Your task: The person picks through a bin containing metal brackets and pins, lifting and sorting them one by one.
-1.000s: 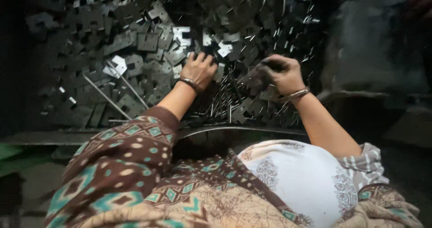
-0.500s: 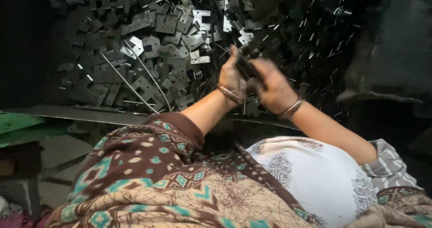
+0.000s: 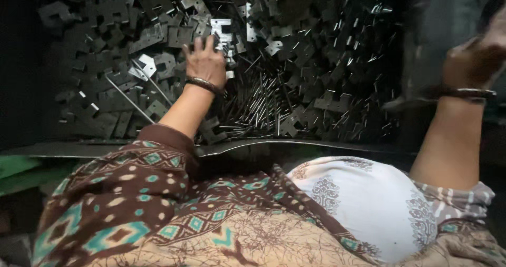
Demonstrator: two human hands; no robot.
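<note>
**Head view: one hand spread on a heap of stamped plates, the other lifted off to the side**

Head camera looks down over a patterned brown and teal sleeve (image 3: 121, 193) to a dark tray (image 3: 295, 147) heaped with stamped metal plates (image 3: 158, 35) and a scatter of thin metal pins (image 3: 258, 106). The left hand (image 3: 204, 61) rests palm down on the heap near its middle, fingers (image 3: 199, 45) spread apart and closed on nothing, touching the top plates just beside a brighter plate (image 3: 221, 26). A bangle (image 3: 203, 83) sits at that wrist. The right hand (image 3: 474, 59) is raised at the far right, clear of the heap and blurred; I cannot tell whether its grip is apart or together, or whether anything is in it.

The plates look like thin sheet steel: stiff, light one at a time, with notched outlines and sharp cut edges, and they lie interlocked and tilted, so I judge that one will drag its neighbours unless it is picked by a free corner or pinched across a flat face. The pins look smooth and likely to roll or slip; they lie in a loose fan between the plates and the near rim. Two long rods (image 3: 129, 96) lie slantwise on the left of the pile.

Room is tight over the heap. The tray's near rim runs just in front of the person's lap, and a dark upright mass (image 3: 443, 25) stands close by the raised hand. The left side is in deep shadow, its edge hard to read.
</note>
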